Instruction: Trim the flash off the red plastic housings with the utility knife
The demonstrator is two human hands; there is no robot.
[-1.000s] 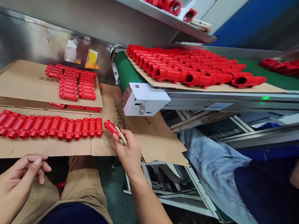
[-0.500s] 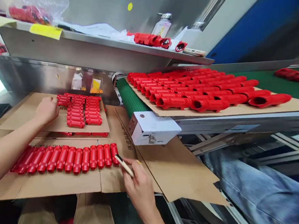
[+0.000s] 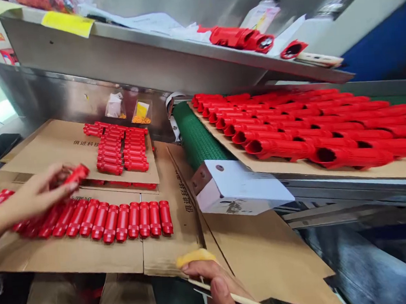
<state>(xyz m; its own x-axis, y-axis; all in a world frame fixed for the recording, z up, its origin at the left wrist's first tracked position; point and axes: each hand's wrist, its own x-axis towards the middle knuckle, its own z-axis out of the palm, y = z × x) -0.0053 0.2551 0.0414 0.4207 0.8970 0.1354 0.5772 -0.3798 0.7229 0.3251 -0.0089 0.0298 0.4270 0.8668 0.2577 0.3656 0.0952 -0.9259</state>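
Observation:
My left hand [image 3: 41, 193] grips a small red tubular part [image 3: 76, 174] between thumb and fingers, above the left end of a row of red cylinders [image 3: 124, 221]. Those cylinders lie side by side on the cardboard [image 3: 102, 258]. Near the bottom edge, my right hand [image 3: 219, 280] is closed around a thin pale-handled brush [image 3: 251, 302], and something yellow [image 3: 195, 256] shows at its fingers. More red small parts [image 3: 109, 154] sit grouped on a raised cardboard sheet [image 3: 50, 149] behind the row.
A white box-like bracket [image 3: 240, 191] stands at the end of the green conveyor [image 3: 198, 134]. Right of it, many red housings [image 3: 293, 148] lie on cardboard. A metal shelf [image 3: 181, 47] crosses the back, carrying papers, a bottle [image 3: 263, 13] and red parts. Blue denim shows at lower right.
My left hand has come back from the grouped small parts, now holding one. My right hand has moved down and right, away from the row's end, with the brush turned. The view has shifted.

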